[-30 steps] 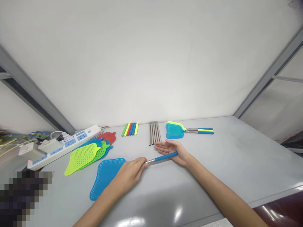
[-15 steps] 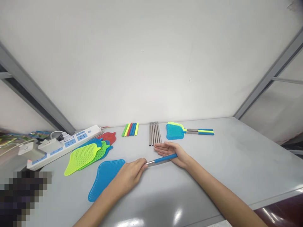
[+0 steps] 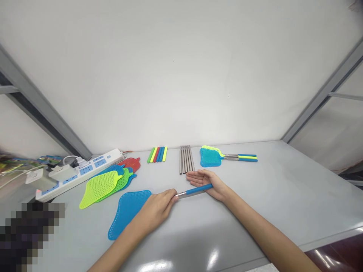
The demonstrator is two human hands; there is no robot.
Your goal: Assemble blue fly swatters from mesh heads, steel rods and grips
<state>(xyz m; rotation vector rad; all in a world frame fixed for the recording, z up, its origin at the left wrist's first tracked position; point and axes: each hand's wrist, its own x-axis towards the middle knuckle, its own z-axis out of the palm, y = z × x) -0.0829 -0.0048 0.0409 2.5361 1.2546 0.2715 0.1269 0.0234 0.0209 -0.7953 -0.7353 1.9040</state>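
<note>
My left hand [image 3: 160, 206] is closed round the metal rod of a blue fly swatter [image 3: 129, 211], whose perforated head lies to the left, partly under my wrist. The swatter's blue grip [image 3: 198, 189] points right, toward my right hand [image 3: 211, 183]. That hand is open, palm turned inward and fingers stretched out, with the grip's end against the base of the palm. Just beyond its fingertips lie several metal rods [image 3: 186, 160] side by side. Where the rod meets the swatter head is hidden by my left hand.
Loose swatter heads [image 3: 100, 185] in yellow, green, blue and red overlap at the left, beside a white power strip [image 3: 104, 156] with plugged-in adapters. Coloured grips [image 3: 157, 155] lie in a row near the wall. Whole swatters [image 3: 211, 156] lie stacked at back right.
Both hands and the swatter keep practically the same pose. The whole scene has shifted slightly to the right in view.
</note>
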